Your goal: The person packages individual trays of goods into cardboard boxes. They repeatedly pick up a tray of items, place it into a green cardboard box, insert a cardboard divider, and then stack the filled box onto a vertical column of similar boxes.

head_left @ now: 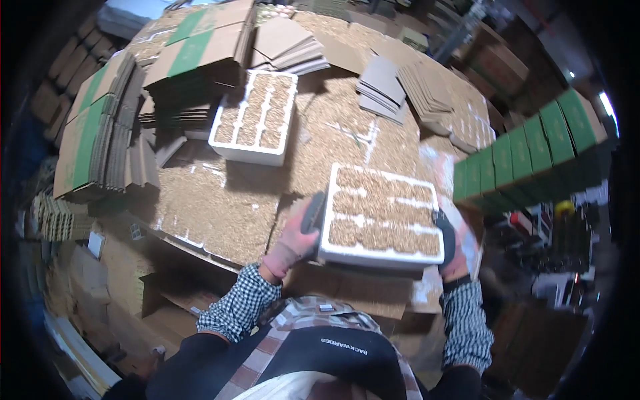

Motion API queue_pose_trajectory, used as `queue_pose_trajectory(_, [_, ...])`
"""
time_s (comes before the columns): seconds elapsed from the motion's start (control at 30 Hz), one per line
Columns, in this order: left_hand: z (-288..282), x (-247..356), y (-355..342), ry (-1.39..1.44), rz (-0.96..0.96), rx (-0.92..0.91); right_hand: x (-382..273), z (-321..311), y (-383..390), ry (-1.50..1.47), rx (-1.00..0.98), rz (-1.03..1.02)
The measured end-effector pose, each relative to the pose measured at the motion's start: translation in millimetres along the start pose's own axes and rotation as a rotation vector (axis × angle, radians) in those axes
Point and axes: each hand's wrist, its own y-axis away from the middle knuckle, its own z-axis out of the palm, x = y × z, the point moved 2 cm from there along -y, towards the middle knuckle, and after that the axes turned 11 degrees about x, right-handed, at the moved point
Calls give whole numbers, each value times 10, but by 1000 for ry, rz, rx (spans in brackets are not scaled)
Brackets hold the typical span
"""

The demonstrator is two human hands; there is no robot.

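Observation:
A white foam box (383,259) filled with tan, husk-like loose bits is held level over the near edge of the table, its top divided by white ribs. My left hand (298,233), in a pink glove with dark fingers, grips its left side. On the right side, my right hand (455,248) in a matching glove clasps the opposite wall; some fingers are hidden behind it. A second white foam box (252,156) with the same filling stands farther back to the left on the table.
Loose tan bits cover the table (220,223). Bundles of flattened cardboard boxes with green bands (90,143) stand at the left. Grey and brown cardboard sheets (382,87) lie at the back. A row of green cartons (512,159) stands at the right.

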Motion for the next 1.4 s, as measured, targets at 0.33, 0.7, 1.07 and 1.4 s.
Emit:
queue_pose_trajectory(0.33, [-174, 292, -274, -58, -98, -247, 244, -7, -123, 326, 126, 33])
queue_pose_trajectory(0.7, [-514, 652, -4614, -1424, 299, 374, 653, 427, 19, 1681, 129, 184])
queue_pose_trajectory(1.07, [-585, 528, -4742, -1467, 359, 312, 705, 232, 629, 1551, 317, -229])
queue_pose_trajectory(1.4, [-837, 83, -5141, -1810, 365, 33, 340, 486, 964, 1547, 467, -529])
